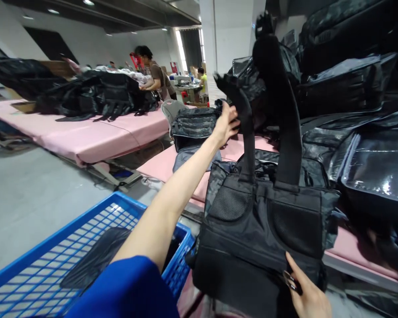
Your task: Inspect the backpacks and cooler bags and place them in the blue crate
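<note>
Blue sleeve [126, 287] at bottom, nearest the lens, left arm running up and forward from it. Left hand [226, 126] clenched round the top of one strap [243, 132] of the black bag [262, 234], pulling the strap upright. Second strap [285, 115] stands up beside it, free. Right hand [310, 293] low at bottom right, thumb and fingers pinching a small metal piece [290, 279] at the bag's lower edge; zipper pull or clip, cannot tell which.

Bag sits upright at the near edge of the pink tabletop [351, 247], mesh pockets facing the camera, directly between the two hands: left hand above and a little left of it, right hand below its right corner. Blue plastic crate [53, 265] just left of the bag, dark material inside. More black bags [351, 84] stacked behind and to the right. Another person [155, 77] works at a far pink tabletop [96, 137].

Risks, as judgement: the bag's base looks partly off the tabletop edge, so a slack strap grip could let it tip toward the crate or floor. The pinch on the metal piece is small and could slip. The stacked bags lean close and a tug could drag one down.
</note>
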`<state>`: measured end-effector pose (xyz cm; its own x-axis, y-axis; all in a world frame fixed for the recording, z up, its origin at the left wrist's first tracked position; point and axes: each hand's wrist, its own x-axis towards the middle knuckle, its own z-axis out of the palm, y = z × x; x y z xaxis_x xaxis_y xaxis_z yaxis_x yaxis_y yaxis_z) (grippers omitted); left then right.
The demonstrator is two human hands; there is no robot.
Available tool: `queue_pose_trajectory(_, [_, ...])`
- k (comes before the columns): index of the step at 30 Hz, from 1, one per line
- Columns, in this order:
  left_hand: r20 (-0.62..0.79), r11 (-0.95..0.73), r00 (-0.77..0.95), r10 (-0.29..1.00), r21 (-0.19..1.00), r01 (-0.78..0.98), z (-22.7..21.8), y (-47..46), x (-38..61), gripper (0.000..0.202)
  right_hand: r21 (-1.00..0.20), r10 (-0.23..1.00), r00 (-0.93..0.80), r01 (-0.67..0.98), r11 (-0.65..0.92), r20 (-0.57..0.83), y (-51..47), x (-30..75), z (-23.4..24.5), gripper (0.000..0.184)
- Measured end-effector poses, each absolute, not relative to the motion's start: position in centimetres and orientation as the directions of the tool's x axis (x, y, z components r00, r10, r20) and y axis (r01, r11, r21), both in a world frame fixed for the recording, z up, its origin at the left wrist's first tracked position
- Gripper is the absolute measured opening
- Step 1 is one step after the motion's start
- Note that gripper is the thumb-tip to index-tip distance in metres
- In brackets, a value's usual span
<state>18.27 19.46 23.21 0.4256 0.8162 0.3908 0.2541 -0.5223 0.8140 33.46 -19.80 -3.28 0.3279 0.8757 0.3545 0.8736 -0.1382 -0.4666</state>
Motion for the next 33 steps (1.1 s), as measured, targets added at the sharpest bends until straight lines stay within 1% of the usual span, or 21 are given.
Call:
queue_pose_trajectory(1, [0.311,-0.555,0.504,0.806,0.694,0.458,20.8,19.9,18.1,0.07,-0.487,0.886,0.33,0.862,-0.142,0.326,-19.9,33.7,-3.3,0.051])
queue_pose_trajectory(3, [0.21,-0.55,0.56,0.802,0.624,0.554,15.8,19.7,17.1,0.048,-0.559,0.908,0.322,0.82,-0.125,0.27,-19.8,34.4,-3.1,0.047])
queue_pose_trajectory(4, [0.185,-0.552,0.572,0.799,0.601,0.577,13.5,19.4,16.4,0.038,-0.594,0.915,0.313,0.797,-0.108,0.254,-19.6,34.9,-2.7,0.042])
queue_pose_trajectory(5, [0.183,-0.56,0.574,0.798,0.576,0.595,11.7,19.1,15.7,0.033,-0.618,0.913,0.314,0.781,-0.094,0.259,-19.2,35.5,-2.1,0.038])
queue_pose_trajectory(6, [0.194,-0.57,0.568,0.8,0.541,0.618,10.5,18.8,15.1,0.031,-0.621,0.899,0.332,0.778,-0.09,0.285,-18.8,36.1,-1.2,0.036])
queue_pose_trajectory(7, [0.2,-0.57,0.558,0.806,0.52,0.636,9.8,18.7,14.5,0.031,-0.601,0.866,0.373,0.792,-0.109,0.334,-18.1,36.8,-0.1,0.039])
queue_pose_trajectory(8, [0.191,-0.558,0.55,0.813,0.524,0.644,9.5,18.7,14.0,0.031,-0.562,0.815,0.424,0.813,-0.151,0.395,-17.4,37.5,1.1,0.045])
queue_pose_trajectory(9, [0.167,-0.533,0.546,0.821,0.565,0.63,9.6,18.8,13.5,0.032,-0.506,0.752,0.474,0.835,-0.218,0.458,-16.5,38.2,2.5,0.056])
queue_pose_trajectory(10, [0.131,-0.488,0.545,0.828,0.647,0.586,10.0,18.9,13.1,0.035,-0.447,0.68,0.51,0.846,-0.29,0.527,-15.6,38.9,3.8,0.066])
queue_pose_trajectory(11, [0.09,-0.416,0.55,0.83,0.756,0.505,10.4,19.0,12.8,0.036,-0.405,0.639,0.512,0.856,-0.321,0.574,-14.7,39.5,5.0,0.072])
queue_pose_trajectory(12, [0.056,-0.322,0.557,0.829,0.862,0.392,10.8,19.0,12.5,0.037,-0.381,0.602,0.5,0.866,-0.326,0.623,-13.7,40.1,6.0,0.071])
queue_pose_trajectory(13, [0.029,-0.214,0.561,0.827,0.939,0.268,11.1,18.9,12.2,0.038,-0.364,0.577,0.48,0.877,-0.314,0.66,-12.8,40.7,6.9,0.064])
queue_pose_trajectory(14, [0.006,-0.108,0.554,0.833,0.982,0.152,11.2,18.6,12.0,0.038,-0.345,0.566,0.448,0.894,-0.286,0.692,-12.0,41.2,7.5,0.056])
queue_pose_trajectory(15, [-0.016,-0.016,0.537,0.843,0.998,0.056,11.2,18.3,11.9,0.038,-0.32,0.557,0.411,0.911,-0.258,0.722,-11.3,41.6,7.8,0.047])
queue_pose_trajectory(16, [-0.042,0.059,0.52,0.853,0.998,-0.016,11.0,17.9,11.8,0.038,-0.291,0.55,0.374,0.927,-0.236,0.746,-10.8,42.0,8.0,0.04])
queue_pose_trajectory(18, [-0.088,0.16,0.485,0.87,0.981,-0.108,10.5,17.3,11.8,0.037,-0.23,0.54,0.304,0.952,-0.202,0.785,-10.0,42.4,7.9,0.032])
queue_pose_trajectory(20, [-0.107,0.207,0.47,0.876,0.964,-0.167,10.2,16.9,11.9,0.035,-0.193,0.524,0.262,0.964,-0.183,0.81,-9.5,42.5,7.7,0.029])
queue_pose_trajectory(22, [-0.102,0.218,0.47,0.877,0.955,-0.199,10.1,16.8,11.9,0.035,-0.18,0.516,0.241,0.969,-0.166,0.822,-9.2,42.4,7.6,0.027])
queue_pose_trajectory(29, [-0.107,0.234,0.468,0.877,0.947,-0.221,9.9,17.2,11.8,0.041,-0.179,0.505,0.188,0.982,-0.066,0.843,-8.6,42.1,7.5,0.025])
queue_pose_trajectory(33, [-0.099,0.255,0.486,0.868,0.93,-0.266,9.8,17.1,11.9,0.04,-0.26,0.477,0.244,0.965,-0.034,0.844,-8.5,42.2,7.5,0.024])
